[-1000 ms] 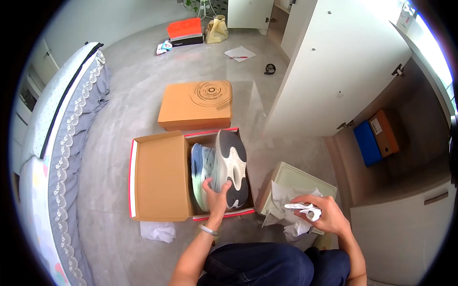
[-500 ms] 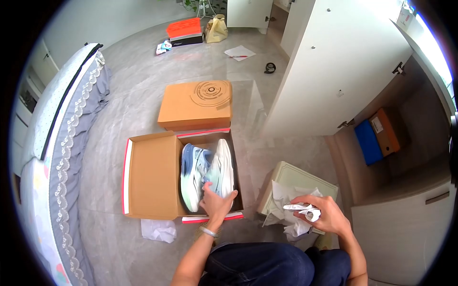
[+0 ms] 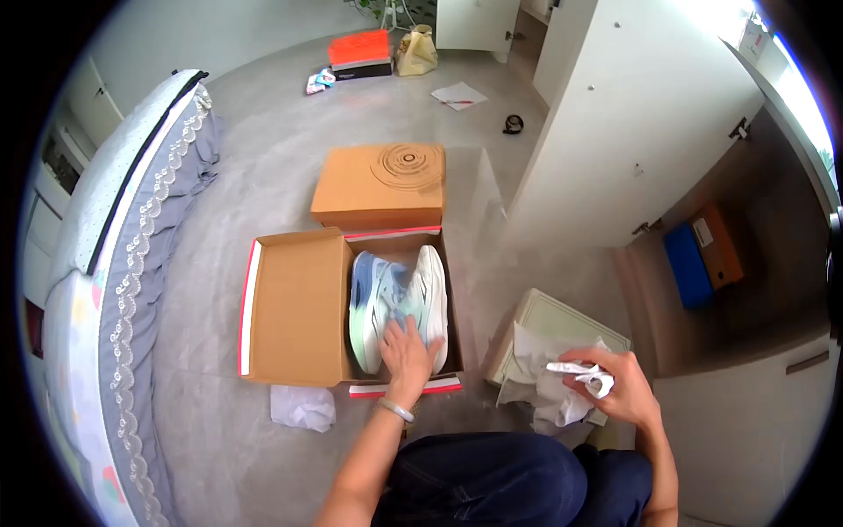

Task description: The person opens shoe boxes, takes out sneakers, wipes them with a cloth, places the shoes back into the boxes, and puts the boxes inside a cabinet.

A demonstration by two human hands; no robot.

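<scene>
An open shoebox (image 3: 294, 307) with its lid folded to the left holds a pair of light blue and white sneakers (image 3: 428, 294). My left hand (image 3: 408, 356) lies over the lower part of the shoes, fingers spread, palm down. At the right, my right hand (image 3: 615, 386) is closed on crumpled white paper (image 3: 590, 378). Below and beside that hand, more white tissue paper (image 3: 536, 360) rests on a pale green box (image 3: 575, 321).
Beyond the shoebox sits a closed brown box (image 3: 378, 189). A crumpled paper (image 3: 303, 408) is on the floor. An open white cabinet door (image 3: 632, 132) stands at the right, a bed (image 3: 149, 255) at the left. Farther back are an orange box (image 3: 358, 48) and a bag (image 3: 417, 53).
My left hand has opened, its fingers now spread over the shoes. The view has shifted slightly. My right hand still grips the paper.
</scene>
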